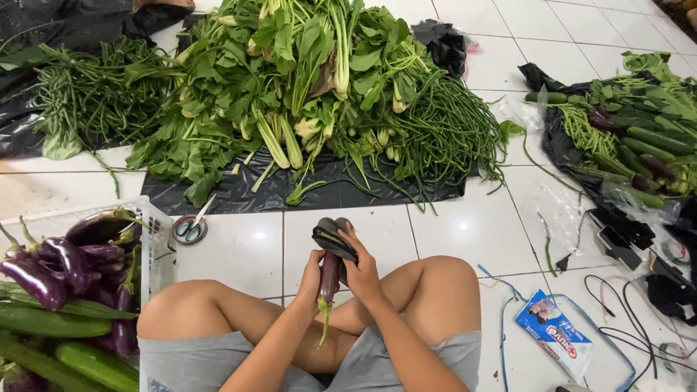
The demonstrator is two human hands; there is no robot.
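I sit cross-legged on a white tiled floor. My left hand [311,274] grips a slim purple eggplant [328,282] that hangs stem down between my knees. My right hand [361,270] holds a dark, rounded tool or roll [332,236] against the eggplant's upper end; what it is cannot be told. Both hands meet in front of my lap.
A white basket [158,239] at the left holds eggplants [51,265] and cucumbers [51,319]. Scissors [190,228] lie beside it. Leafy greens [283,80] and long beans [443,131] are piled on black plastic ahead. More vegetables [639,131], cables and a blue-white packet [555,334] lie at the right.
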